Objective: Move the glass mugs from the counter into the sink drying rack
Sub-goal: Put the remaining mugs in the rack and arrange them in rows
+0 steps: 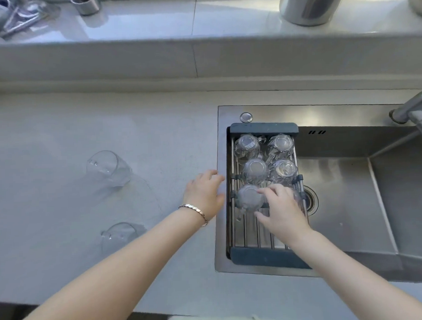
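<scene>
Placing step was in hand: the right hand lay over the near-right slot of the drying rack, fingers curled down around a glass mug that was mostly hidden under it; whether the grip was firm or letting go could not be told. The left hand hovered open and empty over the sink's left rim, fingers spread, touching no mug.

Five other mugs sat upside down in the rack: two at the far end, two in the middle, one near-left just beside the right hand. The rack spanned the left end of the sink.

Two mugs remained on the counter, well left of the sink: a farther one and a nearer one partly behind the left forearm. Both looked inverted, handles to the left, though clear glass made that hard to confirm.

Judgement: task well along, roughly three quarters done. Next move likely called for setting down and releasing the held mug, then reaching left for a counter mug. Free rack space was only the near strip, so packing would be tight.

Mugs were clear, smooth, thin-looking glass, likely slippery and apt to clink against neighbours.
</scene>
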`<move>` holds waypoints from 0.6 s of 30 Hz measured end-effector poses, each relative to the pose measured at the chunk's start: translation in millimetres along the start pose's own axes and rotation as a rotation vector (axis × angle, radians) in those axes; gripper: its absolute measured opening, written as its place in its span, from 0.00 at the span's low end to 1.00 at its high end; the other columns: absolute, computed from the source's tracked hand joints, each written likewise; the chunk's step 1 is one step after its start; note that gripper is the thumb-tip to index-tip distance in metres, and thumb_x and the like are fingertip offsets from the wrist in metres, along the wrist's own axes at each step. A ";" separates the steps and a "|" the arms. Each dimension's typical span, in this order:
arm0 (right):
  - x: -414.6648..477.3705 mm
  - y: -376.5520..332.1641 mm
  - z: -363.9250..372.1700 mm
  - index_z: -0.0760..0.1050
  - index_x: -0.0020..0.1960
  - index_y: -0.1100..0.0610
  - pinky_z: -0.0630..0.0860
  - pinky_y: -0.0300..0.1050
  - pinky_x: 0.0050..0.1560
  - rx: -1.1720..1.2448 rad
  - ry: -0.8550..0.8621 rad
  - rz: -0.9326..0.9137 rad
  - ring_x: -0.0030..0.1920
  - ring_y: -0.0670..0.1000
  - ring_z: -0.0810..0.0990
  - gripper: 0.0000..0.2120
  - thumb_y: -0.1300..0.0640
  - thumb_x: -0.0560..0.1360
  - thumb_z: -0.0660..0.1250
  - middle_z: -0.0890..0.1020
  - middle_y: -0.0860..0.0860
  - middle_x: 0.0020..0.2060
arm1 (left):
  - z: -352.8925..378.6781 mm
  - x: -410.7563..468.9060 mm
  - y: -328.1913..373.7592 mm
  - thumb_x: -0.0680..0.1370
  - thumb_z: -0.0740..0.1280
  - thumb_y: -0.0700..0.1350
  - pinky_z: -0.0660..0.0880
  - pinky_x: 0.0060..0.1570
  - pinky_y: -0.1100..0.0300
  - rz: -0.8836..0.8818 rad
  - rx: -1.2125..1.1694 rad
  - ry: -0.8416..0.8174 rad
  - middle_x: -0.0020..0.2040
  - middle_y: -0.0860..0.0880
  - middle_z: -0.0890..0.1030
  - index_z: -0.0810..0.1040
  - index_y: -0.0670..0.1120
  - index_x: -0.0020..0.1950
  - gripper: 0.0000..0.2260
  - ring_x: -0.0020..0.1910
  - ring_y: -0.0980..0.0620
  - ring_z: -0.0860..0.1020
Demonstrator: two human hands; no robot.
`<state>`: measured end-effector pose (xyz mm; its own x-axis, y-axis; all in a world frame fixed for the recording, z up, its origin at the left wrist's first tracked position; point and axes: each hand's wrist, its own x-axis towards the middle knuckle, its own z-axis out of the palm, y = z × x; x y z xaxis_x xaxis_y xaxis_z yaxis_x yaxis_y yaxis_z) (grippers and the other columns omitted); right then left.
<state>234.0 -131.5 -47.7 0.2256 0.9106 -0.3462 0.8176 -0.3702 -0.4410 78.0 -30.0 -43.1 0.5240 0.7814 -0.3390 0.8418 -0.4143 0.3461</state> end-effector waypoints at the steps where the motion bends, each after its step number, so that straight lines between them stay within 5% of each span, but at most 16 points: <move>1: -2.6 -14.9 1.4 0.67 0.66 0.54 0.64 0.47 0.67 0.066 -0.059 -0.067 0.66 0.53 0.65 0.24 0.54 0.72 0.68 0.71 0.53 0.63 | -12.3 -6.9 -17.7 0.78 0.62 0.45 0.65 0.68 0.52 -0.040 -0.026 0.058 0.72 0.48 0.67 0.69 0.47 0.68 0.19 0.70 0.47 0.67; 6: -3.8 -99.4 42.6 0.62 0.70 0.54 0.62 0.43 0.69 0.214 -0.321 -0.304 0.69 0.49 0.65 0.32 0.52 0.70 0.72 0.70 0.50 0.67 | -64.7 -39.4 -111.0 0.73 0.68 0.42 0.59 0.71 0.49 -0.322 -0.025 0.365 0.74 0.42 0.62 0.66 0.45 0.70 0.26 0.73 0.42 0.60; 11: 6.2 -167.8 102.9 0.51 0.74 0.56 0.56 0.42 0.72 0.243 -0.428 -0.362 0.73 0.52 0.59 0.48 0.56 0.63 0.78 0.62 0.54 0.72 | -77.7 -47.0 -177.1 0.70 0.72 0.53 0.57 0.73 0.47 -0.529 0.005 0.295 0.78 0.43 0.51 0.49 0.45 0.76 0.44 0.77 0.45 0.51; 18: 3.2 -194.2 139.9 0.61 0.70 0.58 0.62 0.40 0.67 0.350 -0.350 -0.300 0.68 0.53 0.68 0.39 0.58 0.64 0.76 0.70 0.55 0.67 | -73.0 -29.2 -201.0 0.71 0.72 0.51 0.63 0.70 0.49 -0.500 -0.235 0.233 0.77 0.46 0.52 0.48 0.46 0.76 0.43 0.74 0.45 0.62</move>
<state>1.9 -82.3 -79.0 -0.2260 0.8924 -0.3906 0.5818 -0.1980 -0.7889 -116.0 64.5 -38.9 0.0067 0.9476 -0.3192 0.9137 0.1239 0.3871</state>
